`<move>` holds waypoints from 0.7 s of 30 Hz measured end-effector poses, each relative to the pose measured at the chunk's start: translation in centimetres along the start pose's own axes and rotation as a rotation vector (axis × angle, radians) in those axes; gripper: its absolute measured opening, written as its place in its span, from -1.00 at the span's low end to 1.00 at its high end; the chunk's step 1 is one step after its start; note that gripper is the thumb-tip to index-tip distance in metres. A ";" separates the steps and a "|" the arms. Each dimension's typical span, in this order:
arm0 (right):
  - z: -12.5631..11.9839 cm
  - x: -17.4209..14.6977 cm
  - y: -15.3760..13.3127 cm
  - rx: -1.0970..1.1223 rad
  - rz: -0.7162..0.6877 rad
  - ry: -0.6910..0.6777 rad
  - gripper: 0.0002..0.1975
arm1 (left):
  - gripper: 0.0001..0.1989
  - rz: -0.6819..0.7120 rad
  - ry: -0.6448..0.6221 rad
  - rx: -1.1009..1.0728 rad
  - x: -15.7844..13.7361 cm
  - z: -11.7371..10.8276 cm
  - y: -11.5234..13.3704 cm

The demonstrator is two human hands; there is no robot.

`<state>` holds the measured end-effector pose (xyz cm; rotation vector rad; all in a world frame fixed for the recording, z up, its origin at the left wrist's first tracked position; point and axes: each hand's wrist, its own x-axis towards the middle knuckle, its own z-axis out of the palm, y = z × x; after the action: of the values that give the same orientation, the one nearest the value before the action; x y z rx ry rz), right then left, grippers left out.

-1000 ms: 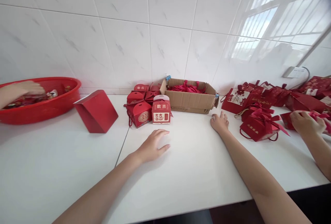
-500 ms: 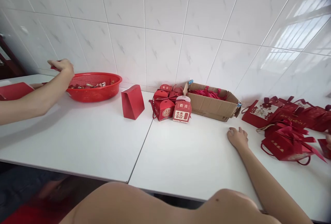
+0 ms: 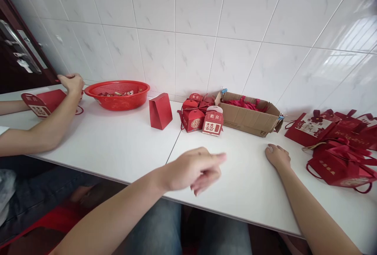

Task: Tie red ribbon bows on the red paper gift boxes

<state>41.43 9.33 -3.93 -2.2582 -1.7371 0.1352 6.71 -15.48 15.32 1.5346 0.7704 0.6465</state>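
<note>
My left hand (image 3: 196,170) hovers over the front of the white table, touching nothing. Its index finger points right, the other fingers hang loosely bent, and no object is in it. Resting on the tabletop at the right, my right hand (image 3: 277,156) is curled into a loose fist with nothing visible in it. Near it stand a cardboard box (image 3: 246,123) of red ribbons and a red hexagonal gift box (image 3: 338,168) with a bow. Beyond my left hand are a plain red box (image 3: 160,111), upright, and a cluster of small red candy boxes (image 3: 212,121).
At the left, a co-worker's hand (image 3: 73,84) is raised beside a red gift box (image 3: 55,99) with a cord handle. A red plastic basket (image 3: 118,103) holding small wrapped items stands against the tiled wall. More red gift boxes (image 3: 312,127) line the far right.
My left hand has moved from close under the camera out over the table. My right hand stays resting. The view has turned left, showing more of the co-worker's gift box and a door.
</note>
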 end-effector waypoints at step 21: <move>-0.4 -0.1 -0.1 -0.003 -0.001 -0.001 -0.48 | -0.45 -0.065 0.185 0.318 1.8 1.8 0.3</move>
<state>41.41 9.22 -3.56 -2.2599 -1.7393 0.1339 9.26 -15.19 15.42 1.7444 1.1003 0.6460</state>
